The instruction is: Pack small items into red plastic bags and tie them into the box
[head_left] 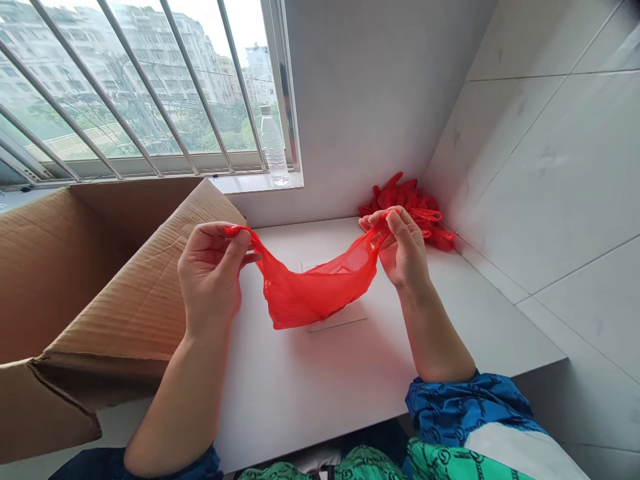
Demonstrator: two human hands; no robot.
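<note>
A thin red plastic bag (320, 290) hangs stretched between my two hands, above the white table (320, 387). My left hand (215, 273) pinches one handle of the bag between thumb and fingers. The other handle is gripped by my right hand (400, 247), with the thumb pressed over it. The bag sags in the middle, and its body looks flat. Behind my right hand, a pile of knotted red plastic bags (400, 193) lies in the far corner of the table.
An open cardboard box (150, 280) stands at the left, one flap reaching close to my left forearm. A clear plastic bottle (273, 147) is on the sill of the barred window. The tiled wall (560, 167) borders the table's right side. A thin dark line (337, 325) shows under the bag.
</note>
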